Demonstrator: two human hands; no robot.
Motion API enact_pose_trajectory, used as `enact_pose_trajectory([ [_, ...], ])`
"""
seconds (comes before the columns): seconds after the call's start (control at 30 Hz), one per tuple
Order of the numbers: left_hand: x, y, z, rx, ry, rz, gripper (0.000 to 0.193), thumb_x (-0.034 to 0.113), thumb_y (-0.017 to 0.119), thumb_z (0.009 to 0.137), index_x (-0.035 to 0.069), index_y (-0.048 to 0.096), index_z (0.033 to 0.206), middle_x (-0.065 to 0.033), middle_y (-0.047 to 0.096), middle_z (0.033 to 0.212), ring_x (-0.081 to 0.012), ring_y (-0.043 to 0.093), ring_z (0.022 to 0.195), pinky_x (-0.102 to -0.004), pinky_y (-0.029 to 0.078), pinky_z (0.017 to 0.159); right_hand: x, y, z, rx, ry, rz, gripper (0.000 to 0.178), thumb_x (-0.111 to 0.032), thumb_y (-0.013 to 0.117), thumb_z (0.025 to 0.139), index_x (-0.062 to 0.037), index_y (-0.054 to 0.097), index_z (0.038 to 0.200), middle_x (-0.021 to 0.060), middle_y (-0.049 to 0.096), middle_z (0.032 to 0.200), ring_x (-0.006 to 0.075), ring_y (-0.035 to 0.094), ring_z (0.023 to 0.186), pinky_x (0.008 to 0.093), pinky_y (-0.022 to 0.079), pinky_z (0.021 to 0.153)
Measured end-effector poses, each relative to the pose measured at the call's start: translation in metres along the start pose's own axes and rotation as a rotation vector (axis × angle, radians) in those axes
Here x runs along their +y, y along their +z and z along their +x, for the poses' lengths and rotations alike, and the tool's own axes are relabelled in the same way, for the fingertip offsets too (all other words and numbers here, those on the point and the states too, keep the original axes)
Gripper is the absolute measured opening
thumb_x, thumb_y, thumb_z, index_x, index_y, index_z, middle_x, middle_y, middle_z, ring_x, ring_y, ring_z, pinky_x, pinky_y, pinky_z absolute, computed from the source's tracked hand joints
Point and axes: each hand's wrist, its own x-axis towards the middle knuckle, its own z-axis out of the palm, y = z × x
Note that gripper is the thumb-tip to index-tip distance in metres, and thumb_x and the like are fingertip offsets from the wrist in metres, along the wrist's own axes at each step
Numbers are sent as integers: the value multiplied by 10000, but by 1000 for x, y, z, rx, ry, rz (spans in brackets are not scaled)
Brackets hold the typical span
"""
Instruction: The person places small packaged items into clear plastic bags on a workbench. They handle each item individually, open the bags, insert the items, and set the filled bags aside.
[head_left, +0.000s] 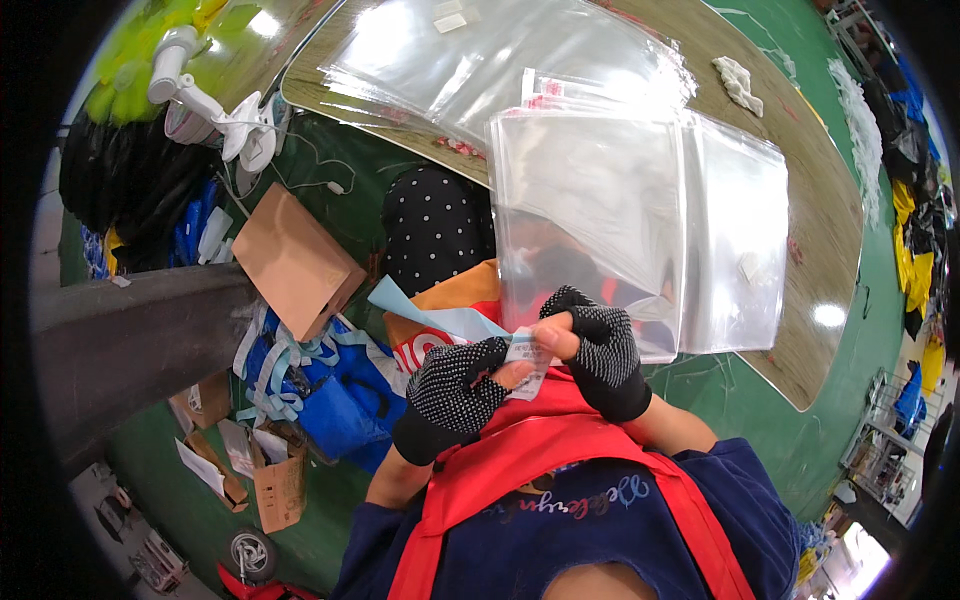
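Observation:
Close in front of my chest, both hands wear black fingerless gloves with white dots. A small white printed label (526, 362) is pinched between them. My left hand (455, 388) holds its lower left side between thumb and fingers, and my right hand (597, 345) grips its upper right corner. From the label a light blue strip (440, 316) trails off to the left, over an orange and red cloth in my lap. Just beyond my right hand lies a stack of clear plastic bags (590, 200), overhanging the table's near edge.
More clear plastic sheets (440, 70) cover the far part of the wooden table (825, 250), with a crumpled white cloth (738, 85) at right. On my left are a brown cardboard box (290, 255), blue bags with light blue strips (345, 415), and a white fan (240, 130).

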Motion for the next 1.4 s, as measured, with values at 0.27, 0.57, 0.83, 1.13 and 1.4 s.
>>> enact_pose_trajectory([
  [0.27,-113,-55,-47,625,-314,-247,308,298,531,911,1,607,938,-92,648,728,-163,605,576,-280,470,520,36,-75,39,338,-656,-1416,178,-219,645,800,-100,645,933,28,531,615,244,502,618,383,376,560],
  [0.57,-98,-32,-70,562,-263,-1067,306,302,462,940,37,511,1085,-121,628,777,-180,597,582,-303,488,544,80,-41,-2,121,-390,-1327,646,-469,739,591,-61,547,1054,84,531,939,294,501,912,435,366,820],
  [0.83,-42,20,6,379,-201,-1379,321,311,418,948,13,502,1031,-155,634,845,-241,635,660,-332,532,584,73,-34,-8,243,-418,-1228,463,-441,740,616,-128,541,893,74,512,1001,300,469,968,442,347,816],
  [1.13,-33,41,18,266,-141,-1377,307,247,443,937,-18,499,1083,-169,632,915,-239,640,768,-337,528,695,65,-41,-20,217,-339,-730,128,-169,645,793,-62,652,864,90,603,898,231,573,862,344,446,761],
  [1.4,-31,70,46,101,-88,-1219,376,210,476,932,-22,473,1228,-109,573,1148,-163,563,1013,-279,430,894,57,-90,-65,797,74,139,161,-181,541,915,-23,546,942,5,547,765,99,539,706,245,470,679],
])
